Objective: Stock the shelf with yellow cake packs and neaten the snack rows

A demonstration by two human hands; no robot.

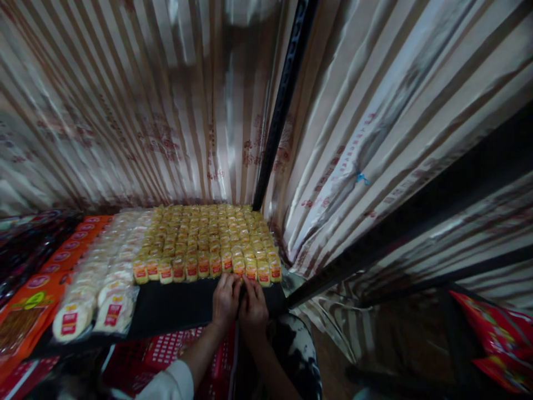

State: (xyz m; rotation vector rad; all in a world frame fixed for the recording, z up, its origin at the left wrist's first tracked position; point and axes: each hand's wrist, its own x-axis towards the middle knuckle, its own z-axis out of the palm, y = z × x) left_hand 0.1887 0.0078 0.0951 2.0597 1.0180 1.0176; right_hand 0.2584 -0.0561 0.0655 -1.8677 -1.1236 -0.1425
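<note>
Small clear-wrapped yellow snack packets (203, 265) with red labels stand in tight rows on a black shelf (175, 303). At the front row, towards its right end, my left hand (226, 300) and my right hand (254, 306) are close together. The fingers of both hands are closed, their tips meeting at the lower edge of one yellow packet (239, 265). My fingers partly cover that packet's bottom, and the exact grip of each fingertip is too dark to make out.
Left of the yellow rows lie round white packaged cakes (71, 319), then orange bags (31, 308) and dark packages (33, 244). A red plastic basket (166, 350) sits below the shelf. A dark metal post (283, 105) rises behind, against striped sheeting (187, 111). Red packets (499, 328) are at right.
</note>
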